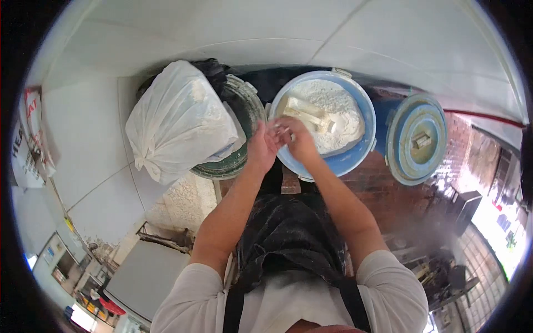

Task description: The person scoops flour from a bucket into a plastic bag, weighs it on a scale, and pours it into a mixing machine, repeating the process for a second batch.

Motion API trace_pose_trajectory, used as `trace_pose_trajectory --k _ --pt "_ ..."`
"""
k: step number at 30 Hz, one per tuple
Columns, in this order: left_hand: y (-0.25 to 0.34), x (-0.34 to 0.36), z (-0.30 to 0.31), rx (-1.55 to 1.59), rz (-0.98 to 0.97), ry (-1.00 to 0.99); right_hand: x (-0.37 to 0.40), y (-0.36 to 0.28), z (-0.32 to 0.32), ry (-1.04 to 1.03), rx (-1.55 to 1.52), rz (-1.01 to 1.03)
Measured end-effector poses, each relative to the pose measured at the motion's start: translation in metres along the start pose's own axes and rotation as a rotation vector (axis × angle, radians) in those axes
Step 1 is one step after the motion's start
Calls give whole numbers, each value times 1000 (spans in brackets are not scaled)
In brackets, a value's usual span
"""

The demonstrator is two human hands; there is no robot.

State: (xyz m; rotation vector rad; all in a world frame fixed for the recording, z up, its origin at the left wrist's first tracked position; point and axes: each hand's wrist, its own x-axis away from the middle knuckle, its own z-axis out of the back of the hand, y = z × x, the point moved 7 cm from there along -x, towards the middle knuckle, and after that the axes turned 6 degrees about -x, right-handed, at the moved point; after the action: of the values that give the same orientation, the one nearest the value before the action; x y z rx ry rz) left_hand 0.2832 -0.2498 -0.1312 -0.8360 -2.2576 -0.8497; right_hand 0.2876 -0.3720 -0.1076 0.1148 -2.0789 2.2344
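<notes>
My left hand (pixel 263 146) is palm up with its fingers loosely apart, at the gap between two tubs. My right hand (pixel 300 140) bends its fingers in against the left fingertips, over the near left rim of a blue tub (pixel 371 119). A small pale spot shows by the right fingers; I cannot make out what it is. White powder that looks like flour (pixel 325 89) fills much of the tub. A pale scoop (pixel 307 112) with a handle lies on the powder, just beyond my right hand and apart from it.
Left of the blue tub, a tied white plastic bag (pixel 177 119) rests on a dark green tub (pixel 222 169). A round blue lid (pixel 417 139) is at the right. Tiled wall (pixel 266 28) rises behind. A grey-topped surface (pixel 147 277) stands at lower left.
</notes>
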Motion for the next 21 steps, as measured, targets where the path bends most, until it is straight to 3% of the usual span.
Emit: trace_pose_trajectory --k 1,2,6,10,13,15,18,21 --pt "13 5 -29 -132 -40 74 4 -3 32 86 165 27" --pt "11 -8 -30 -153 -22 67 8 -5 66 171 330 48" --pt "48 -73 -9 -478 -270 246 45 32 203 513 685 33" --pt "49 -147 13 -570 -240 326 95 98 287 618 933 -95" --pt "55 -212 41 -758 -192 352 126 156 306 689 983 -193" --pt "60 -269 81 -850 -33 300 139 200 304 688 922 -265" --pt "56 -311 92 -1256 106 474 142 213 301 738 816 -305" --pt "48 -365 119 -1740 284 335 145 226 300 768 793 -232"
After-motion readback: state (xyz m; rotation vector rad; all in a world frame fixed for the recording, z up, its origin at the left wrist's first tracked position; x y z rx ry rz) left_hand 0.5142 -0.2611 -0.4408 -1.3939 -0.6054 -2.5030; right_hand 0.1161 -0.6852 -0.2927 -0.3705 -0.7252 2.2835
